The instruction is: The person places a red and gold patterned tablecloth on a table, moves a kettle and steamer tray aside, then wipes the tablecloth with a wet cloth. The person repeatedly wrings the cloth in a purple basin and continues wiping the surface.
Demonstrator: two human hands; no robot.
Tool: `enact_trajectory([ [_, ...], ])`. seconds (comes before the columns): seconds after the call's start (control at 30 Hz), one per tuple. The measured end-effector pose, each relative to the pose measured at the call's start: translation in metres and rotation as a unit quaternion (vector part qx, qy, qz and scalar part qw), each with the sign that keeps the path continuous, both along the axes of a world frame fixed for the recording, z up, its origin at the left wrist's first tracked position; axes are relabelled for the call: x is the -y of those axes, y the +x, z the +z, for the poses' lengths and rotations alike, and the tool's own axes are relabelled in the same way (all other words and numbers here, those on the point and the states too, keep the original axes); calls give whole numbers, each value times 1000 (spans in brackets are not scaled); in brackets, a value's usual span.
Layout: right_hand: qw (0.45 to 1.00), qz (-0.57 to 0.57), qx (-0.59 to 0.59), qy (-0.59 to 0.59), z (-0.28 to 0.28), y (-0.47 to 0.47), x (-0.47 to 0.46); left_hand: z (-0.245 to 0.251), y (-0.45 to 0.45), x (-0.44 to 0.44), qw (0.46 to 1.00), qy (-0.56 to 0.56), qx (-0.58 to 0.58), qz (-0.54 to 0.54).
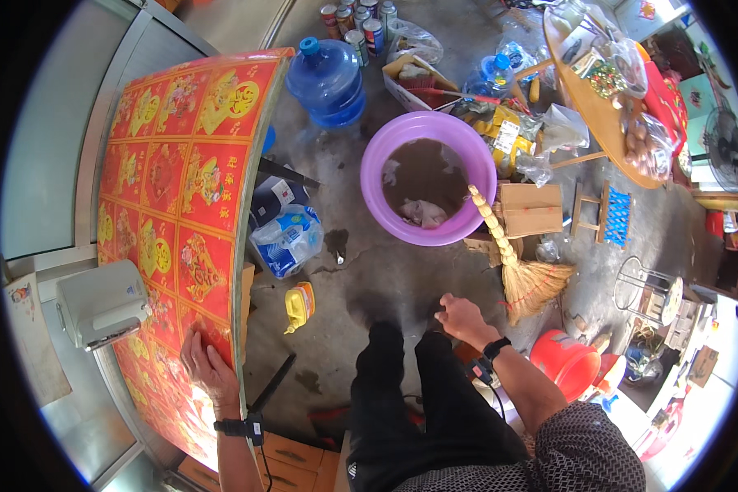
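My left hand [209,369] rests flat on the edge of a table with a red and gold patterned cover [160,178], its fingers slightly apart. Above my right knee, my right hand [462,317] hangs with loosely curled fingers; nothing shows in it. On the floor ahead stands a purple plastic basin [378,215] of dark, murky water with a pale, wet lump [424,213] in it; I cannot tell what the lump is. A straw hand broom [529,283] leans against the basin's right side, its bristles towards me.
A white appliance [104,301] stands on the red table. The floor holds a blue water jug [326,80], a yellow bottle [298,305], wrapped plastic bottles [287,240], a cardboard box [531,209], a small folding stool [615,215] and a red bucket [563,363]. A wooden table [581,117] holds bags.
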State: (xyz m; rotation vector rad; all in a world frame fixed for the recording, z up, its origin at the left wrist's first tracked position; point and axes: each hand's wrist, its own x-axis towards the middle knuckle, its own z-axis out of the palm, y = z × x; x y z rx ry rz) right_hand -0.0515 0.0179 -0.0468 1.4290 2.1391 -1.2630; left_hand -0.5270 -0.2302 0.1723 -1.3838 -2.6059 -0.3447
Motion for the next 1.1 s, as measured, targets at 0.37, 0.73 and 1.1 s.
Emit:
enact_trajectory([
  [0.37, 989, -127, 43, -60, -77, -29, -138, 16, 46, -63, 998, -36, -32, -50],
  [0.73, 991, -110, 74, -23, -257, -98, -222, -155, 153, -222, 903, -69, 424, 2],
  [1.1, 994, -14, 105, 17, -394, -132, -231, -325, 213, -233, 786, -133, 601, 54],
])
